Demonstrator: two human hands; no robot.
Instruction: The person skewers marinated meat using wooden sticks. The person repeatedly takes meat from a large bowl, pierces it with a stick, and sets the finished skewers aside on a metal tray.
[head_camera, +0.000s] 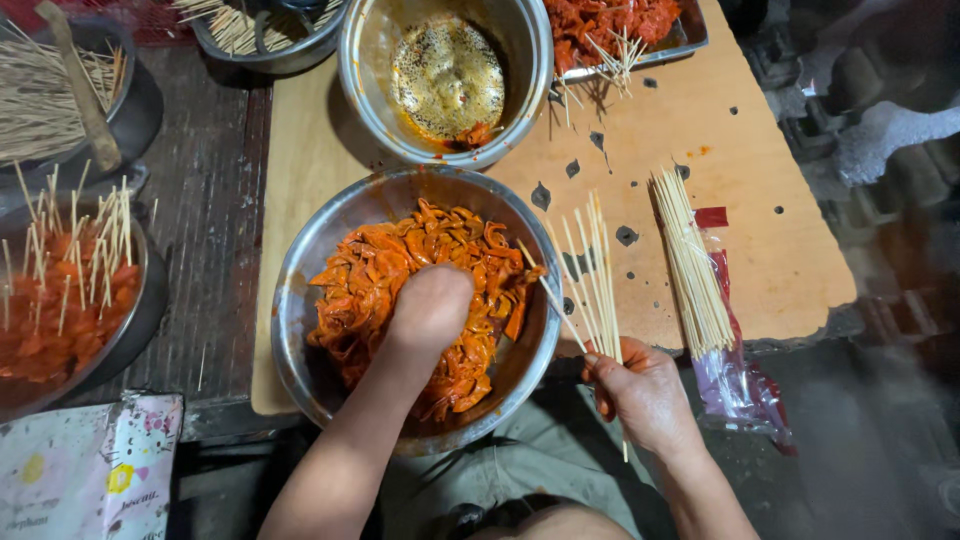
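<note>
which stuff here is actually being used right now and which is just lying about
In use:
left hand in the bowl of red marinated strips
right hand gripping a fan of bamboo skewers

Lying about:
skewer bundle on its plastic bag
near-empty sauce bowl
patterned packet

Single view only, head cam, so no second view to share overlap. Looks almost straight down from above the person's lap; forearms enter from bottom edge, knees/trousers at bottom centre. Facing fwd across a plywood board (760, 250) toward far edge at frame top. Close range: steel bowl of orange-red marinated strips (300, 300) fills frame centre, left hand (430, 305) in it, right hand (645, 395) w/ bamboo skewers (590, 270) just right of it. Top edge crops second steel bowl (520, 60) & tray. Left edge crops bowl of skewered pieces (150, 300). Right side dark, blurred.
</note>
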